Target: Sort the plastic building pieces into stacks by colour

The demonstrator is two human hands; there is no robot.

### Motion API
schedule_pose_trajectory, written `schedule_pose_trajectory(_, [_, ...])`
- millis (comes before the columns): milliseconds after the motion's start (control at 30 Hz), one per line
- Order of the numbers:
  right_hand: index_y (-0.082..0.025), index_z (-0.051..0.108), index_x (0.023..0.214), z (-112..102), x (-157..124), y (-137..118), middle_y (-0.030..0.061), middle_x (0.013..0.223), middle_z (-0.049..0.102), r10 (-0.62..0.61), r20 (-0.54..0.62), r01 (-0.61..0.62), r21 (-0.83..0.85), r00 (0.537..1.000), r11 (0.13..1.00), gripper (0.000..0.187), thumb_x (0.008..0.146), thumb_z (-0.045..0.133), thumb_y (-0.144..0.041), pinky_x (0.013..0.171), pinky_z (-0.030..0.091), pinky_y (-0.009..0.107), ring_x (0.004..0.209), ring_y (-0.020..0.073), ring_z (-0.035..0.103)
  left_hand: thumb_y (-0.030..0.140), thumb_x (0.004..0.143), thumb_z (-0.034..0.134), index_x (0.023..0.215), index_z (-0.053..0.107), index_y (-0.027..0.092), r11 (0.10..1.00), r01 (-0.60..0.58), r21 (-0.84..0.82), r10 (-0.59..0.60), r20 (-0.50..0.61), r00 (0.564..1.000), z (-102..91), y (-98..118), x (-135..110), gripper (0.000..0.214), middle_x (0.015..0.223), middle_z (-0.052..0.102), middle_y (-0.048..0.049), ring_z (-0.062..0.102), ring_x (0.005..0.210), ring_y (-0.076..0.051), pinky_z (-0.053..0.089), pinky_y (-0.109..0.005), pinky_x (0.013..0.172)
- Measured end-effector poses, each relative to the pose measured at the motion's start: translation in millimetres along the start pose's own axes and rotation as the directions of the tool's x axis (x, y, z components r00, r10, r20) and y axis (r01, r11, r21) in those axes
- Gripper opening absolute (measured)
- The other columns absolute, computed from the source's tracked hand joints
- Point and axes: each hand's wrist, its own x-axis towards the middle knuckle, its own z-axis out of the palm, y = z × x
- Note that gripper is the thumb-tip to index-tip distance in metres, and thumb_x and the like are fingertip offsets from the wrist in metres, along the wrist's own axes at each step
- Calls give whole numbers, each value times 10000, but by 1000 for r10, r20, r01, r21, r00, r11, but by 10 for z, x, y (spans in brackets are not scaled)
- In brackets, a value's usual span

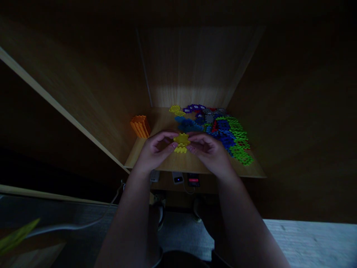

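Note:
Between both hands, above the wooden shelf (167,160), is a piece built of yellow interlocking plastic tiles (182,140) with notched edges. My left hand (159,149) pinches its left side between thumb and fingers. On its right side, my right hand (208,149) does the same. Behind the hands lie blue translucent tiles (187,124) and loose yellow tiles (175,109). An orange structure of joined tiles (140,126) stands on the shelf to the left of my left hand. Right of my right hand is a pile with green tiles (241,154) and dark blue tiles (223,124).
Purple tiles (194,108) and grey tiles (208,116) lie near the cabinet's back panel (189,63). Wooden side walls enclose the shelf left and right. Below its front edge are a white device (177,178) with a cable and a phone-like device with a lit red screen (193,180).

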Motion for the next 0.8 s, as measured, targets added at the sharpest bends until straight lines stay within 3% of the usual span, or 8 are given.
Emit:
schedule_pose_trajectory(167, [-284, 765, 1049, -81, 0, -43, 44, 1204, 799, -69, 40, 78, -293, 997, 953, 205, 919, 854, -416, 1041, 628, 465, 1126, 236, 767, 396, 970, 788, 1257, 763, 255, 999, -20, 47, 19, 20, 1000, 0, 34, 13, 321, 1307, 785, -102, 742, 1137, -237, 596, -396, 990])
schedule_pose_trajectory(300, [-281, 757, 1044, -140, 9, -49, 46, 1167, 814, -111, 38, 115, -494, 993, 862, 166, 943, 821, -396, 997, 615, 450, 1097, 248, 769, 418, 918, 843, 1334, 722, 248, 975, -5, 222, 2, 15, 1000, -92, 122, 30, 465, 1376, 752, -109, 700, 1263, -263, 550, -427, 1095])
schedule_pose_trajectory(433, [-283, 748, 1055, -136, 22, -13, 46, 1187, 817, -128, 53, 136, -544, 990, 828, 150, 954, 806, -378, 997, 599, 449, 1119, 255, 771, 465, 854, 896, 1340, 698, 235, 959, 39, 281, -34, -23, 999, -180, 91, 32, 573, 1403, 733, -114, 682, 1295, -280, 537, -448, 1125])
schedule_pose_trajectory(567, [-288, 742, 1079, -121, 27, 5, 45, 1215, 815, -114, 72, 134, -591, 991, 795, 152, 962, 796, -368, 1005, 588, 459, 1140, 263, 764, 501, 791, 937, 1371, 674, 244, 953, 45, 300, -66, 62, 996, -156, -13, 35, 687, 1388, 741, -105, 694, 1296, -281, 538, -472, 1151])
schedule_pose_trajectory(800, [-295, 734, 1085, -111, 17, -11, 39, 1223, 812, -92, 81, 122, -621, 992, 774, 135, 972, 779, -353, 988, 587, 456, 1132, 260, 756, 476, 820, 914, 1380, 664, 237, 946, 54, 320, -94, 110, 989, -138, -66, 40, 659, 1413, 731, -112, 696, 1317, -282, 540, -484, 1162])
